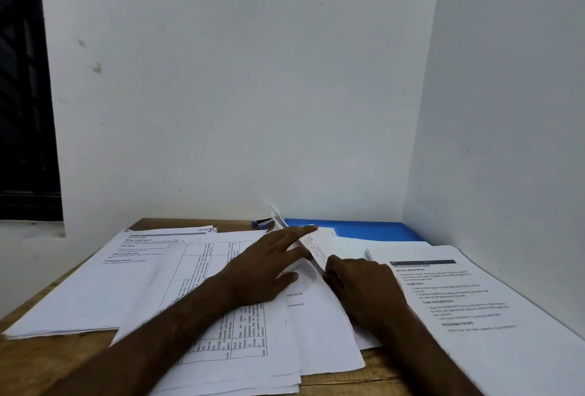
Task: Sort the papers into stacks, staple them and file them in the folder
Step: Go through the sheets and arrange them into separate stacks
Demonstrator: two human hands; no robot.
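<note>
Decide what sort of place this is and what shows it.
Probably an office or study corner: a wooden desk against bare white walls, strewn with printed papers, plus a blue folder and stapler.

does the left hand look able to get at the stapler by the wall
Probably yes: the stapler lies uncovered far back on the desk, just beyond the left hand and on its side of the lifted sheet. The hand's fingers are straight, gripping nothing.

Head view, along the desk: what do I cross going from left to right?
Left paper stack → gridded sheet → left hand → right hand → right printed stack.
</note>
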